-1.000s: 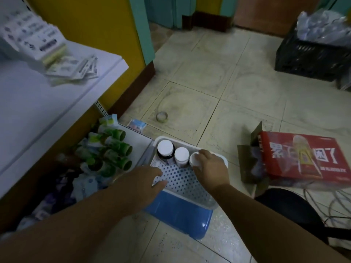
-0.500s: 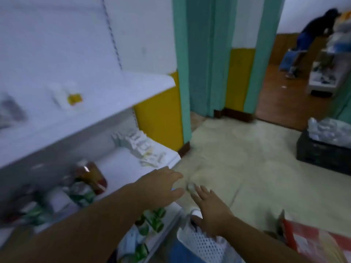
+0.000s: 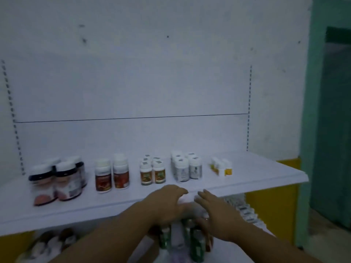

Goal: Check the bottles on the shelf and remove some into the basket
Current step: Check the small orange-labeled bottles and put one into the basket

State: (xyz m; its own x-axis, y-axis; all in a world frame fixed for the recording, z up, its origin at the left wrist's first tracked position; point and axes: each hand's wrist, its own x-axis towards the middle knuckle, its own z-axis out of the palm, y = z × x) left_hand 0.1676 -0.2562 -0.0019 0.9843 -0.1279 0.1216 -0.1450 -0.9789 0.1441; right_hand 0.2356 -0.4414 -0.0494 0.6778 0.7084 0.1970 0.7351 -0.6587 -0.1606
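A white shelf (image 3: 266, 179) carries groups of bottles: dark-capped jars (image 3: 57, 179) at the left, red-labelled white bottles (image 3: 112, 173), small green-and-orange labelled bottles (image 3: 152, 172), white bottles (image 3: 186, 168), and tiny yellow-marked ones (image 3: 222, 168) at the right. My left hand (image 3: 167, 202) and my right hand (image 3: 218, 215) are raised at the shelf's front edge, fingers spread, both holding nothing. The left fingertips are just below the small green-and-orange bottles. The basket is out of view.
Below the shelf edge, green-capped bottles (image 3: 195, 242) and white boxes (image 3: 245, 211) lie on a lower shelf. More bottles (image 3: 55, 242) show at the lower left. A teal door frame (image 3: 311, 111) stands to the right.
The view swung up from the basket on the floor to the upper shelf. Both hands left the basket and rose to the shelf's front edge; the right hand let go of a white-capped bottle.
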